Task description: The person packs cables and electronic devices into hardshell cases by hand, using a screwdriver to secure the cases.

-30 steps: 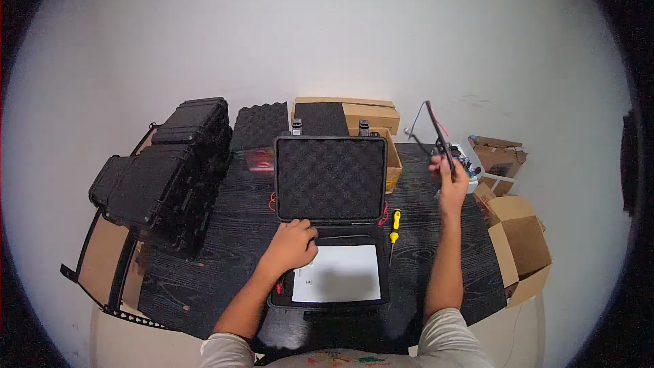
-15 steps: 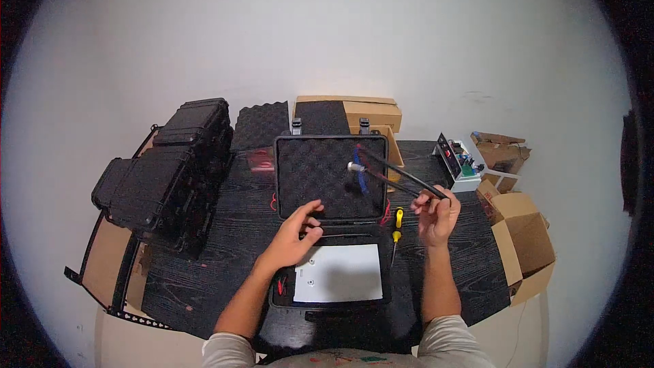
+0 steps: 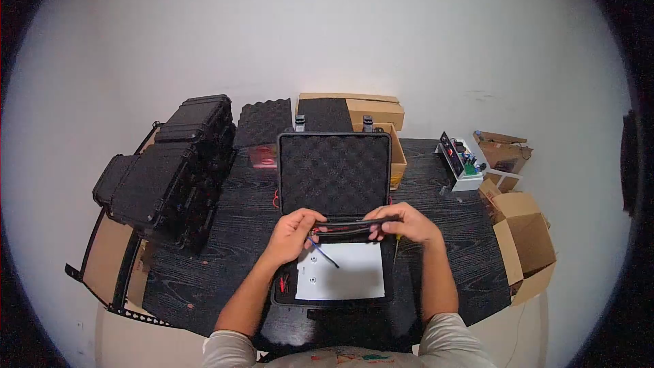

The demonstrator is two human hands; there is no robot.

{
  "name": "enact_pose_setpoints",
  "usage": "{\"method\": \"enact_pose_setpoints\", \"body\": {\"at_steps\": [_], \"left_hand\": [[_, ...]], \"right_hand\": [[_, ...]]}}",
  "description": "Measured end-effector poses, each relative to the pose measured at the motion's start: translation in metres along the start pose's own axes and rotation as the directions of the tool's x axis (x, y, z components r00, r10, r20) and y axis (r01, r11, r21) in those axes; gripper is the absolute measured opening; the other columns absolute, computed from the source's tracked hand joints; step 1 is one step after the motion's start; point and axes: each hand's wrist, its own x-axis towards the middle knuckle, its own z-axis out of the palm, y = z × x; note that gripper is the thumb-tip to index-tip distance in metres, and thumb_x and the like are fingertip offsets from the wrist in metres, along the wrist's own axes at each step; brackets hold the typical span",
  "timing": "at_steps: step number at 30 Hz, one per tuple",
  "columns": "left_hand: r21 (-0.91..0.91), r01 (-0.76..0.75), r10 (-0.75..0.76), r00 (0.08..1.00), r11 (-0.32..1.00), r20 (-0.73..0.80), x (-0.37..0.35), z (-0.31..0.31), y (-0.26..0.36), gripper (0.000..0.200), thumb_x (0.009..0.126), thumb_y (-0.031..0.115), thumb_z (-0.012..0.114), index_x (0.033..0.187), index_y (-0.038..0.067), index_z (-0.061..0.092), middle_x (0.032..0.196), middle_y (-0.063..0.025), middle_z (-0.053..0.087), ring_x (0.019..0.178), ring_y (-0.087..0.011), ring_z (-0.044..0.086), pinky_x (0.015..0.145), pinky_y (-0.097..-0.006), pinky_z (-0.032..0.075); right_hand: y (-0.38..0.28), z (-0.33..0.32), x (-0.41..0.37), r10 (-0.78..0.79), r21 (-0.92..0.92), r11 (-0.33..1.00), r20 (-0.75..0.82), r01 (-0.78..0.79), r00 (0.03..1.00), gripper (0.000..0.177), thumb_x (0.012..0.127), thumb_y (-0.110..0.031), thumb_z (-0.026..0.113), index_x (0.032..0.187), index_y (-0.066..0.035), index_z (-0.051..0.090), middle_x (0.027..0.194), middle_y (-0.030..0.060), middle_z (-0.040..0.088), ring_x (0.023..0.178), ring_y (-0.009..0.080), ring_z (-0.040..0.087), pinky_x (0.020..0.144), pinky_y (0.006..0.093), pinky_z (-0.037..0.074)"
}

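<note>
My left hand (image 3: 294,234) and my right hand (image 3: 403,223) both grip a folded black cable (image 3: 351,226), stretched level between them across the middle of the open black case. Red shows along the cable near the left fingers. A thin blue wire (image 3: 320,251) with a dark tip slants down from beneath my left hand, over a white panel (image 3: 340,279) lying in the case's base. Upright behind the cable stands the foam-lined lid (image 3: 334,170). Red clips (image 3: 283,283) sit at the base's left side. My right hand mostly hides a yellow-handled screwdriver (image 3: 397,249).
Black hard cases (image 3: 153,177) are stacked on the left. An open cardboard box (image 3: 524,242) sits at the right edge, near a white device with exposed electronics (image 3: 464,163). Behind the lid are egg-crate foam (image 3: 264,121) and cardboard boxes (image 3: 375,109).
My right hand has brought the cable down and left from a raised position. My left hand, free and spread before, has closed on the cable's other end.
</note>
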Motion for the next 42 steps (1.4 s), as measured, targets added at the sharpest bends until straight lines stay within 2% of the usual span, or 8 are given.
{"method": "enact_pose_setpoints", "body": {"at_steps": [2, 5, 7, 10, 13, 18, 30, 42], "left_hand": [[0.034, 0.0, 0.0, 1.0, 0.999, -0.013, -0.005, 0.01, 0.011, 0.023, 0.111, 0.016, 0.054, 0.117, 0.001, 0.07, 0.092, -0.0052, 0.075, 0.07, -0.0048, 0.061, 0.061, -0.0205, 0.048], [0.13, -0.045, 0.034, 0.996, 0.99, 0.086, -0.007, 0.016, 0.012, 0.025, 0.111, 0.023, 0.056, 0.113, 0.003, 0.072, 0.09, -0.0042, 0.075, 0.074, -0.006, 0.064, 0.063, -0.0225, 0.051], [0.188, -0.163, 0.138, 0.98, 0.968, 0.143, -0.008, 0.017, 0.01, 0.021, 0.108, 0.016, 0.059, 0.11, 0.001, 0.074, 0.089, -0.0046, 0.075, 0.075, -0.0077, 0.065, 0.066, -0.0252, 0.053], [0.299, -0.283, 0.235, 0.954, 0.911, 0.186, -0.007, 0.024, 0.009, 0.019, 0.105, 0.012, 0.064, 0.113, -0.001, 0.074, 0.09, -0.0077, 0.076, 0.077, -0.0113, 0.069, 0.069, -0.0288, 0.056], [0.274, -0.292, 0.251, 0.952, 0.916, 0.176, -0.009, 0.029, 0.018, 0.019, 0.103, 0.012, 0.067, 0.114, -0.002, 0.074, 0.093, -0.0105, 0.076, 0.08, -0.0131, 0.072, 0.073, -0.0312, 0.058], [0.41, -0.332, 0.247, 0.937, 0.849, 0.247, -0.005, 0.021, 0.022, 0.021, 0.099, 0.011, 0.07, 0.115, -0.002, 0.075, 0.106, -0.0145, 0.078, 0.094, -0.0211, 0.076, 0.086, -0.0343, 0.06], [0.676, -0.309, 0.188, 0.95, 0.669, 0.249, 0.002, -0.011, 0.02, 0.027, 0.095, 0.012, 0.071, 0.119, -0.001, 0.074, 0.116, -0.0191, 0.076, 0.107, -0.0359, 0.074, 0.095, -0.0411, 0.058], [0.798, -0.341, 0.163, 0.94, 0.496, 0.301, 0.005, -0.023, -0.002, 0.027, 0.091, 0.012, 0.072, 0.115, -0.001, 0.074, 0.114, -0.0203, 0.074, 0.106, -0.0382, 0.071, 0.096, -0.0454, 0.056]], "right_hand": [[-0.002, -0.005, -0.002, -0.009, -0.359, 0.933, 0.034, 0.02, 0.999, 0.048, 0.095, -0.03, 0.077, 0.131, 0.0, 0.066, 0.125, 0.0078, 0.072, 0.104, 0.0176, 0.071, 0.091, 0.0336, 0.058], [-0.032, 0.023, -0.002, 0.108, -0.594, 0.8, 0.003, -0.085, 0.994, 0.063, 0.089, -0.038, 0.083, 0.136, -0.002, 0.063, 0.127, 0.0101, 0.071, 0.106, 0.0196, 0.07, 0.092, 0.0361, 0.057], [-0.022, 0.041, 0.006, 0.033, -0.702, 0.713, 0.03, -0.003, 0.999, 0.095, 0.074, -0.055, 0.089, 0.147, -0.005, 0.054, 0.13, 0.0175, 0.07, 0.115, 0.0336, 0.07, 0.1, 0.0429, 0.055], [-0.023, 0.082, 0.014, 0.023, -0.809, 0.588, 0.012, -0.004, 1.0, 0.106, 0.071, -0.055, 0.089, 0.155, -0.009, 0.043, 0.137, 0.0224, 0.066, 0.122, 0.0394, 0.066, 0.103, 0.0456, 0.054], [-0.009, 0.092, 0.019, 0.025, -0.806, 0.584, -0.101, -0.097, 0.995, 0.095, 0.073, -0.041, 0.088, 0.152, -0.008, 0.047, 0.14, 0.0212, 0.064, 0.125, 0.0397, 0.065, 0.104, 0.0435, 0.053], [0.001, 0.086, 0.014, -0.175, -0.777, 0.629, -0.173, -0.025, 0.969, 0.043, 0.079, -0.018, 0.078, 0.12, -0.006, 0.073, 0.11, 0.0127, 0.07, 0.102, 0.0335, 0.071, 0.09, 0.0407, 0.057], [0.04, 0.072, 0.029, -0.344, -0.918, 0.395, -0.129, 0.019, 0.93, 0.024, 0.086, -0.015, 0.079, 0.108, -0.006, 0.077, 0.105, 0.0104, 0.074, 0.097, 0.0306, 0.073, 0.085, 0.0418, 0.059], [0.054, 0.073, 0.019, -0.396, -0.881, 0.472, -0.187, 0.025, 0.899, 0.024, 0.089, -0.022, 0.074, 0.108, -0.007, 0.074, 0.099, 0.0133, 0.074, 0.095, 0.0342, 0.07, 0.087, 0.0454, 0.056]]}}
